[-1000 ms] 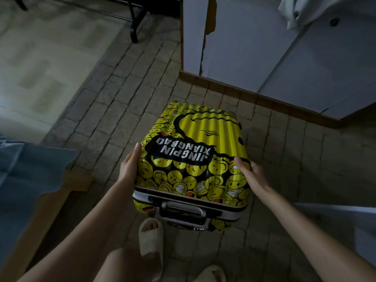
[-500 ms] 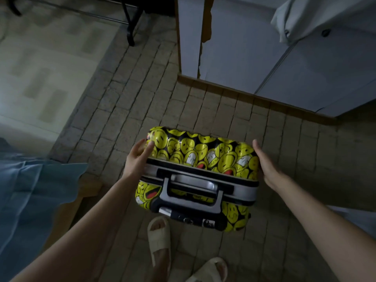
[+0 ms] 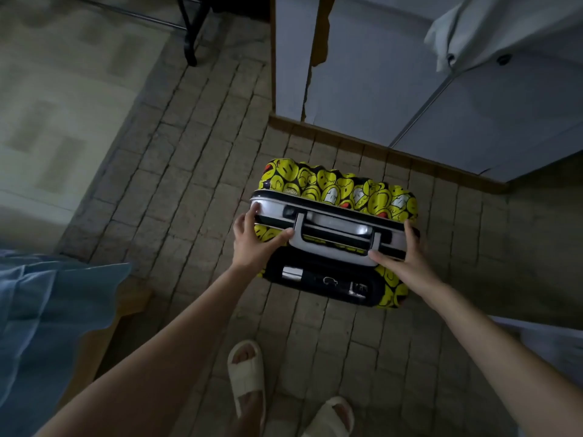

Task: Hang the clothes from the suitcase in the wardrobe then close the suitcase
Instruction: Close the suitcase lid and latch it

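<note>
A: What is the left hand [image 3: 252, 244] doing?

B: It grips the left end of the suitcase [image 3: 337, 230]: fingers curled up over the silver frame at the corner, thumb stretched along toward the near leg of the carry handle [image 3: 334, 236].

A: And the right hand [image 3: 407, 263]?

B: It clasps the right end. The fingers reach up the side of the case, and the thumb lies along the lower bar of the carry handle, touching it.

A: So where is the suitcase itself?

B: Standing upright on the brick-patterned floor [image 3: 202, 190], shells closed together, seen from above. The silver frame band runs across the top with the handle lying flat in the middle. The yellow smiley print shows on the far shell and at the near corners; a black panel with a small metal fitting sits on the near side.

A: What is around it?

B: Just beyond it is the wardrobe [image 3: 394, 89], pale panels on a wooden base strip, with a light garment [image 3: 492, 26] hanging at the upper right. A blue cloth [image 3: 41, 310] lies over a wooden edge at the left. Below the case, two feet in pale slippers [image 3: 247, 373] stand on the floor.
</note>
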